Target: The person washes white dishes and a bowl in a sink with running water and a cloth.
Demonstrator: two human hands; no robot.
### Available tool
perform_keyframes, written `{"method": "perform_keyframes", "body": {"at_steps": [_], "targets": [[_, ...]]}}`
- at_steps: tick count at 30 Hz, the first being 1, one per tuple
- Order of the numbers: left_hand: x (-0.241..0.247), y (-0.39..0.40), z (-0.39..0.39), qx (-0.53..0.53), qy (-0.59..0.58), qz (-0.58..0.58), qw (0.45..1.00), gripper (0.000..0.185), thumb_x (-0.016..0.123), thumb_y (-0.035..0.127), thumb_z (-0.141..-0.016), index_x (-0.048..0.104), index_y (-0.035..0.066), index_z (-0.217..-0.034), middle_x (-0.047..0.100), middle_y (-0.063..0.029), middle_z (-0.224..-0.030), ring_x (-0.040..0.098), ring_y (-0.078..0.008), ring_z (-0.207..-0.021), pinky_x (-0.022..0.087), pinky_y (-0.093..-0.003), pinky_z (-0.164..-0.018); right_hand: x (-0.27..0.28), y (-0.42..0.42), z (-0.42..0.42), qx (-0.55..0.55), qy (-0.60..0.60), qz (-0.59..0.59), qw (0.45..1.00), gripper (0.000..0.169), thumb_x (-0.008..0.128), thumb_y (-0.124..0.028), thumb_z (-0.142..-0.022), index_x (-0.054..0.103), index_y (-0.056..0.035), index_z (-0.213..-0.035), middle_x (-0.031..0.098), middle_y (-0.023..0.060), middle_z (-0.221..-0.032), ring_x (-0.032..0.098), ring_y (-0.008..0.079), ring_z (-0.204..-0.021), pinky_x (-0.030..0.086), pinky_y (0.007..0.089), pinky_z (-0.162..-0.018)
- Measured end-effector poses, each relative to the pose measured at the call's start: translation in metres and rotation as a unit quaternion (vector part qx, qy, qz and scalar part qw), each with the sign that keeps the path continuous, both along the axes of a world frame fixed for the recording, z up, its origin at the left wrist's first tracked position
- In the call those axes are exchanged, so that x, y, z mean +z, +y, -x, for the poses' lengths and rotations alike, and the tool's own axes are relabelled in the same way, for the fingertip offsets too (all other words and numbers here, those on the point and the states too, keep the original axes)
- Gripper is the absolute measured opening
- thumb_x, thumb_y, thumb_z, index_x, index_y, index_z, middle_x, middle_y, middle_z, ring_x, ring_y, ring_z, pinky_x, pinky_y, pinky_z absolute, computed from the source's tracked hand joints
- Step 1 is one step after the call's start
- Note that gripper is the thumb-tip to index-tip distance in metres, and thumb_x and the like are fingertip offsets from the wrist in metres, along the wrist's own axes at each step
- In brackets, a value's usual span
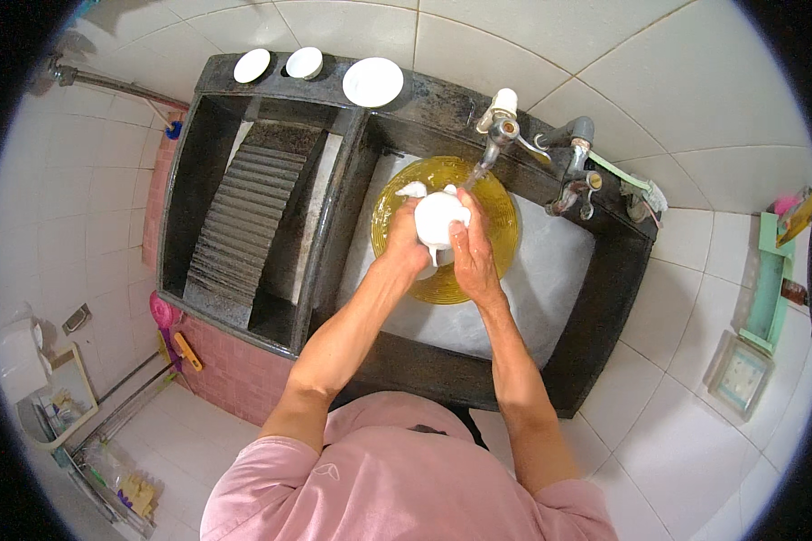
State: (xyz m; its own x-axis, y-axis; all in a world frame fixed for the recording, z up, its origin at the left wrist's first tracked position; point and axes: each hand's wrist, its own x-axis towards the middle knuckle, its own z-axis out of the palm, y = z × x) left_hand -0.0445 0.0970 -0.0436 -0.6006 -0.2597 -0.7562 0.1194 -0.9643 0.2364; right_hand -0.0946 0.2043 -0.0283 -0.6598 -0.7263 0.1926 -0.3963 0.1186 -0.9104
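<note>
Both of my hands hold a round white ceramic vessel (pixel 434 226), possibly a small teapot, above a yellow round basin (pixel 501 250). My left hand (pixel 404 237) grips its left side, and my right hand (pixel 472 253) has fingers and thumb on its right side. A narrow white part points down from the vessel toward me. Beside my left fingers shows a small white piece (pixel 413 190) that I cannot make out. Just behind my right hand, the metal tap (pixel 496 145) has water at its spout. The basin stands in the right bay of a dark stone sink (pixel 599 318).
On the back ledge sit a small white dish (pixel 252 65), a white bowl (pixel 304 63) and a larger white plate (pixel 373 82). A ribbed washboard (pixel 250 216) fills much of the left bay. A second tap (pixel 575 189) and a pale green-handled brush (pixel 622 177) are at the right.
</note>
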Motion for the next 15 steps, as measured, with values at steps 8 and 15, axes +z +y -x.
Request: {"method": "perform_keyframes", "body": {"at_steps": [8, 15], "targets": [[0.031, -0.004, 0.004, 0.012, -0.036, 0.124, 0.992, 0.022, 0.047, 0.023, -0.091, 0.058, 0.005, -0.096, 0.063, -0.0086, -0.089, 0.063, -0.0201, -0.077, 0.053, -0.0337, -0.066, 0.028, 0.003, 0.016, 0.075, -0.135, -0.072, 0.985, 0.064, 0.059, -0.024, -0.087, 0.028, 0.0050, -0.135, 0.040, 0.0248, -0.131, 0.040, 0.0368, -0.121, 0.032, 0.0413, -0.102], [0.061, -0.004, 0.007, -0.027, -0.084, 0.206, 0.975, 0.029, 0.053, 0.029, -0.087, 0.060, 0.001, -0.086, 0.058, -0.0051, -0.076, 0.056, -0.0132, -0.064, 0.046, -0.0294, -0.057, 0.039, 0.002, 0.018, 0.045, -0.221, -0.034, 0.974, 0.073, 0.073, -0.015, -0.075, 0.034, 0.0041, -0.134, 0.050, 0.0195, -0.123, 0.050, 0.0267, -0.113, 0.040, 0.0361, -0.095]]}}
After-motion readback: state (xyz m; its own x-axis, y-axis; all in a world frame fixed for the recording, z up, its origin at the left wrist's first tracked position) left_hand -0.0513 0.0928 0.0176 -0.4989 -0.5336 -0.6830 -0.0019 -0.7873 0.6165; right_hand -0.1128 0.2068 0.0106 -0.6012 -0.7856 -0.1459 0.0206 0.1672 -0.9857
